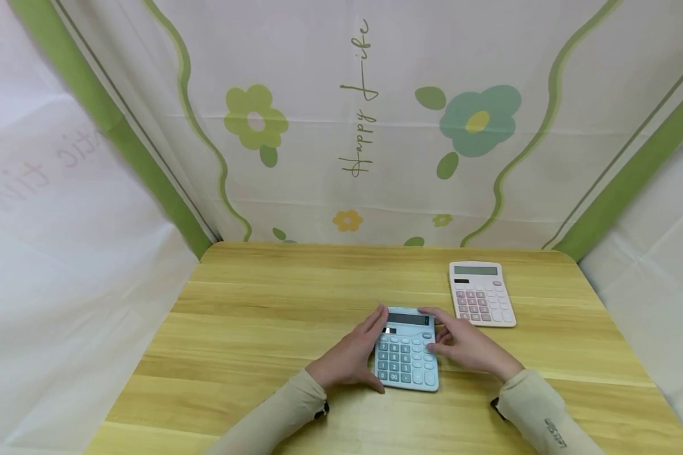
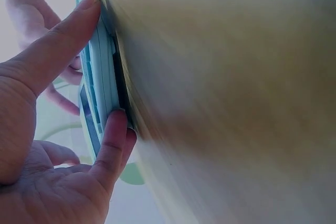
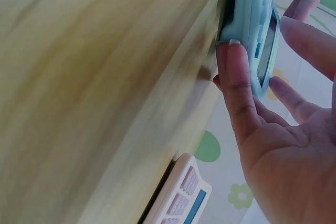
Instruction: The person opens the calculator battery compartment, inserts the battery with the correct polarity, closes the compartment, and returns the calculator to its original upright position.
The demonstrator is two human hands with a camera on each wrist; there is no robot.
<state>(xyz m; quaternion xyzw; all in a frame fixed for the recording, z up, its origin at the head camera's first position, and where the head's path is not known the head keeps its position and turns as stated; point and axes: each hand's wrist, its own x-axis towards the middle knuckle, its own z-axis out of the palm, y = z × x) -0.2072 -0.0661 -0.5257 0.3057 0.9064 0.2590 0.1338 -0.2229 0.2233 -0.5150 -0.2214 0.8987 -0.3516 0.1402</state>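
Note:
A light blue calculator (image 1: 408,349) is at the front middle of the wooden table, its keys and dark display facing up. My left hand (image 1: 353,354) holds its left side, thumb near the bottom corner and fingers by the upper edge. On the opposite side, my right hand (image 1: 465,344) grips the upper right edge, with the thumb beside the keys. From the left wrist, the calculator (image 2: 97,72) shows edge-on between thumb and fingers. Fingertips (image 3: 236,59) of the right hand reach its underside in the right wrist view. Whether it touches the table fully, I cannot tell.
A pink and white calculator (image 1: 482,294) lies face up at the back right of the wooden table (image 1: 262,303). Behind the table hangs a white curtain (image 1: 307,177) with flowers and green waves. More white cloth encloses both sides.

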